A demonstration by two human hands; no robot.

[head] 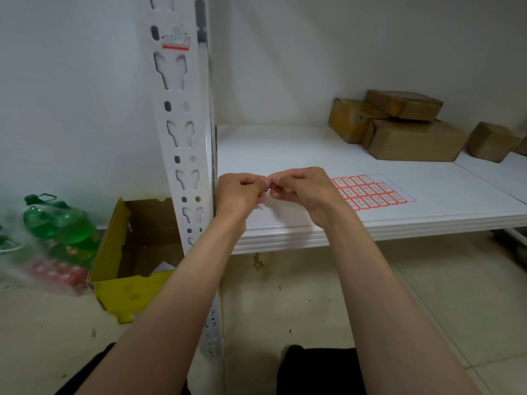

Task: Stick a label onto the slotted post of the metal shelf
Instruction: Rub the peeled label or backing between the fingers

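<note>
A: Where is the label?
B: Barely visible, apparently pinched between left hand (242, 192) and right hand (299, 189), fingertips meeting at frame centre.
A: And the slotted post (182, 143)?
B: Upright, just left of the nearer left hand.

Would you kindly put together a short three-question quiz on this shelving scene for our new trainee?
1. True or false: the label sheet lies on the shelf board, to the right of both hands.
2. Multiple choice: where is the yellow cardboard box? A) on the shelf board B) on the floor left of the slotted post C) on the brown parcels
3. Fill in: the left hand and right hand meet fingertip to fingertip in front of the ____.

Key: 1 true; 2 B; 3 shelf board. Whether a peeled label is pinched between them is too small to tell.
</note>
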